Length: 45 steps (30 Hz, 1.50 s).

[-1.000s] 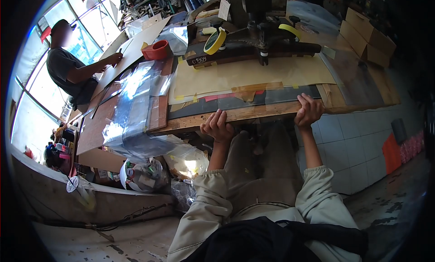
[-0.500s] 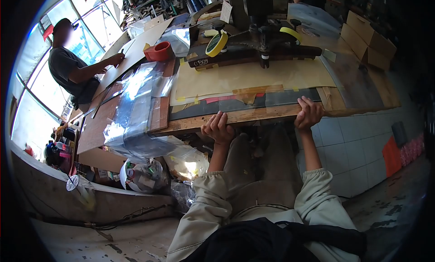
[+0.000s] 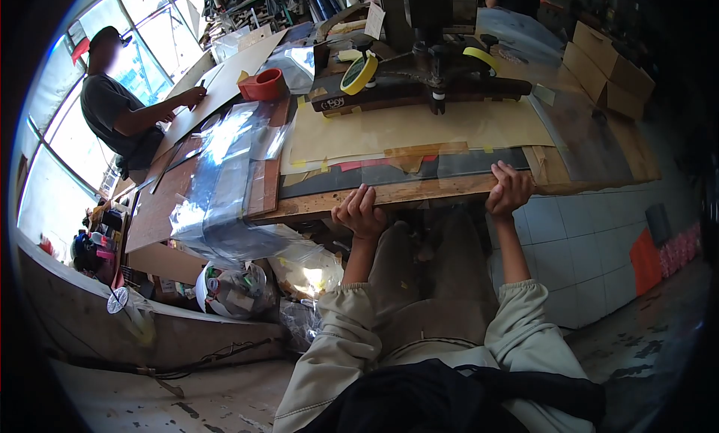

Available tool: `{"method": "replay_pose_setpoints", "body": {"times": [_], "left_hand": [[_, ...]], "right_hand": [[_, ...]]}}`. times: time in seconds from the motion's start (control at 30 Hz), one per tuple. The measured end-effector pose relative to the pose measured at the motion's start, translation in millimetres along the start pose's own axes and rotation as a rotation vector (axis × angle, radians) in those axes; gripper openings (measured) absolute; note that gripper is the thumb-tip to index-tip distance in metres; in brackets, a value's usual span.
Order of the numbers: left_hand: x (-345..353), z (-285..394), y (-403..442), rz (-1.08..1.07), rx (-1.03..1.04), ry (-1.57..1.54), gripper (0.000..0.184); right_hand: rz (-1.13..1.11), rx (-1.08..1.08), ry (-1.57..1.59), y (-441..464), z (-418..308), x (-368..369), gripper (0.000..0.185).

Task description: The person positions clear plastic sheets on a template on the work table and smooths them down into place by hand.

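My left hand (image 3: pixel 360 212) is closed over the front edge of the wooden table (image 3: pixel 434 189), fingers curled onto its top. To the right, my right hand (image 3: pixel 511 189) grips the same edge in a similar way. Just behind the hands lie a dark strip (image 3: pixel 359 177) and a large cream sheet (image 3: pixel 449 126), held with pieces of yellow and brown tape. Across the back of the sheet stands a dark machine bar (image 3: pixel 419 96). Two yellow tape rolls hang on it, a left roll (image 3: pixel 359 73) and a right roll (image 3: pixel 481 60).
Clear plastic film (image 3: pixel 225 171) drapes over the table's left side near a red ring-shaped object (image 3: pixel 264 85). A co-worker (image 3: pixel 123 107) stands at the far left beside a long board (image 3: pixel 217 88). Cardboard boxes (image 3: pixel 610 70) sit at the back right. A bag of scraps (image 3: pixel 236 289) is below.
Both hands stay on the table edge, with hardly any shift. The co-worker's arm at the left has moved very slightly.
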State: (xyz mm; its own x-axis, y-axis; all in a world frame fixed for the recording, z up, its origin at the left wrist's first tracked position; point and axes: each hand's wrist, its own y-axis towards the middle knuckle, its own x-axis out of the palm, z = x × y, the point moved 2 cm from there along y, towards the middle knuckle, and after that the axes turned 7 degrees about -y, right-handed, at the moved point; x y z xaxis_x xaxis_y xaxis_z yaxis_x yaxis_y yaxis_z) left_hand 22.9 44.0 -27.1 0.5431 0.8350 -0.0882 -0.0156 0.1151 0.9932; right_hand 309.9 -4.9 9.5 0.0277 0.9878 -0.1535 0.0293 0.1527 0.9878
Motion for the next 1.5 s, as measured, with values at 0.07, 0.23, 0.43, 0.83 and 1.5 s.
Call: {"method": "replay_pose_setpoints", "body": {"times": [0.07, 0.23, 0.43, 0.83, 1.5], "left_hand": [[0.0, 0.5, -0.3, -0.002, -0.002, 0.003, 0.043], [0.4, -0.1, -0.8, 0.005, -0.007, 0.007, 0.043], [1.6, -0.6, -1.0, 0.020, -0.021, 0.002, 0.042], [-12.1, 10.7, 6.6, -0.086, -0.084, -0.034, 0.039], [-75.6, -3.9, 77.4, -0.598, -0.114, -0.424, 0.029]], "right_hand": [[0.003, 0.002, -0.004, -0.7, 0.0, 0.3, 0.040], [0.005, -0.002, -0.009, 1.6, -1.5, -0.4, 0.041], [-0.010, 0.011, 0.009, 1.8, -1.4, -0.7, 0.039], [-0.335, 0.093, 0.193, 19.5, -5.0, -29.5, 0.032], [-0.657, -0.264, 0.042, 61.1, -22.6, -70.6, 0.032]]}}
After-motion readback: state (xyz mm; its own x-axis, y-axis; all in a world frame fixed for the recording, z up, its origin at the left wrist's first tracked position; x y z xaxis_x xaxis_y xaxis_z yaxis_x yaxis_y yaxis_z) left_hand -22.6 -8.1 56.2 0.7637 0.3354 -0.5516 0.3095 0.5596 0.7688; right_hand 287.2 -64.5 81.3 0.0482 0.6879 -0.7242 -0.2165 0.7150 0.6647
